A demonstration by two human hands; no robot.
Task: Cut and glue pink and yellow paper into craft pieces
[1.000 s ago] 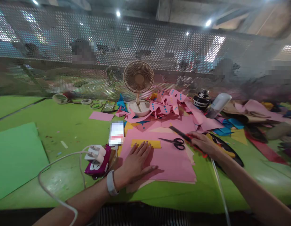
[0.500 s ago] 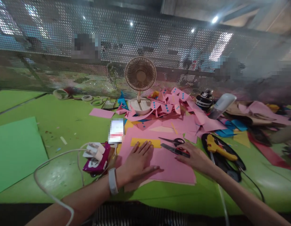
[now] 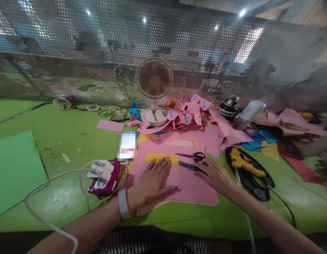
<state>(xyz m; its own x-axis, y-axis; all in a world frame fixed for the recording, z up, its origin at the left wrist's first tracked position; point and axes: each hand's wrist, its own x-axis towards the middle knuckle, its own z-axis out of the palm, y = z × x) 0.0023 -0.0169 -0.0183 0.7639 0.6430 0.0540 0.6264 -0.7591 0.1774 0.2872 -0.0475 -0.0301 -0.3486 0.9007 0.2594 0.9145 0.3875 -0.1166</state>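
My left hand (image 3: 152, 180) lies flat and open on a stack of pink paper sheets (image 3: 189, 183), fingertips at a yellow paper strip (image 3: 159, 157). My right hand (image 3: 215, 175) rests on the same stack, fingers closed round a dark narrow tool (image 3: 189, 166) whose tip points left across the paper. Its handle is hidden in the hand. Black-handled scissors (image 3: 193, 155) lie just beyond that tool, apart from both hands.
A small desk fan (image 3: 154, 80) stands behind a heap of pink cut pieces (image 3: 195, 118). A yellow glue gun (image 3: 244, 164) lies on a black tray (image 3: 254, 190) at right. A purple power strip (image 3: 101, 177) with white plugs and a green sheet (image 3: 12, 169) are at left.
My right hand has carried the dark tool from the right, off the black tray, leftward onto the pink paper beside the scissors. My left hand has stayed flat on the paper.
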